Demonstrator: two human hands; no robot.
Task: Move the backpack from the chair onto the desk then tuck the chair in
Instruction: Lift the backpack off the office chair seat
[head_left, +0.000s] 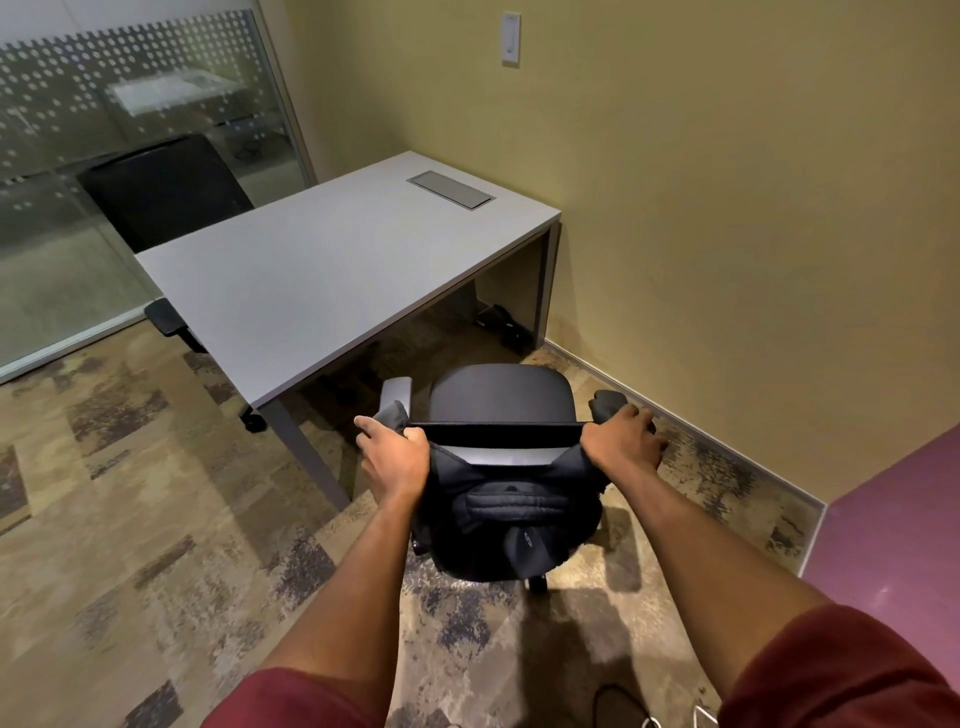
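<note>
A black backpack (514, 514) hangs on the near side of the backrest of a black office chair (501, 392), with its top strap stretched across the backrest's upper edge. My left hand (392, 457) grips the backpack's fabric at the backrest's left corner. My right hand (621, 441) grips it at the right corner, close to the chair's right armrest. The chair stands a little away from the near right corner of the grey desk (332, 260), its seat facing the desk and wall.
A second black chair (166, 187) sits behind the desk by a glass partition. A metal cable hatch (451, 189) is set in the desk's top. The yellow wall runs along the right, a purple surface (893, 525) juts in there, and cables (623, 701) lie by my feet.
</note>
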